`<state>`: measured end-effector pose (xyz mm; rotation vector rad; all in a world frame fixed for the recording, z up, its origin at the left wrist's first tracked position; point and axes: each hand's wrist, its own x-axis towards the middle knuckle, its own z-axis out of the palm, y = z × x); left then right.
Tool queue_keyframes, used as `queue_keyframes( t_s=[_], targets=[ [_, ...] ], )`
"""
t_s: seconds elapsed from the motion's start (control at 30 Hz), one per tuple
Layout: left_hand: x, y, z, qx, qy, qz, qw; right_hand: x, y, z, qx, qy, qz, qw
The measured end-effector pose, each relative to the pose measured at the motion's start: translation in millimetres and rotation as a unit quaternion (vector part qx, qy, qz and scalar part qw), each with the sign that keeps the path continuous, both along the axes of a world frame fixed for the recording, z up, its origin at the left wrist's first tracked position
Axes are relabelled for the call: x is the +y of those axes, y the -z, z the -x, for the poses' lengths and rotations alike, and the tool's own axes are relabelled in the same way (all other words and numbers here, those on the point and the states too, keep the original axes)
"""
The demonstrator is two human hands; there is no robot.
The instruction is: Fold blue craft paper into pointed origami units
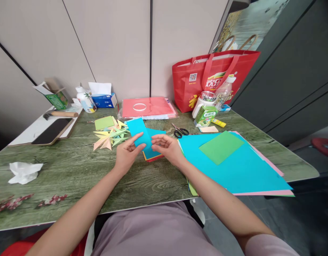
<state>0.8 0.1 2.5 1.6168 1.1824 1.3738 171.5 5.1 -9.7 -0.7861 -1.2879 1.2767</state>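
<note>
My left hand [129,151] is closed on a narrow rectangle of blue paper [138,128], thumb and fingers gripping its left side. At the paper's right edge is my right hand [167,147], with curved fingers and a gap between them and the thumb. Whether its fingertips touch the paper, I cannot tell. Below both hands lies a small stack of coloured sheets [158,132], blue on top with yellow and red edges showing. Folded pointed paper pieces [109,138] in yellow, green and peach lie beyond my left hand.
Black-handled scissors [179,131] lie beyond my right hand. To the right, large sheets [249,170] carry a green rectangle [221,147]. At the back stand a red bag [190,81], green carton [205,115] and tissue box [103,100]. Left are a phone [53,131], hammer [64,113] and crumpled tissue [24,172].
</note>
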Motion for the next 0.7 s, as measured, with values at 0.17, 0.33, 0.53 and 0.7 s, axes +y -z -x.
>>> queue_keyframes(
  t_s=[0.17, 0.33, 0.53, 0.7],
  targets=[
    [-0.3, -0.7, -1.5, -0.021, -0.001, 0.004, 1.0, -0.3, -1.1, -0.8, -0.003, 0.006, -0.013, 1.0],
    [0.4, -0.9, -1.9, -0.047, 0.002, 0.011, 0.999, -0.6, -1.6, -0.1, 0.008, 0.005, -0.017, 1.0],
    [-0.1, -1.4, -3.1, -0.101, 0.029, 0.046, 0.993, -0.6, -1.0, -0.1, 0.014, 0.006, -0.012, 1.0],
    [-0.6, -2.3, -5.2, -0.166, 0.059, 0.081, 0.981, -1.7, -2.3, -0.6, 0.017, 0.003, -0.02, 1.0]
  ],
)
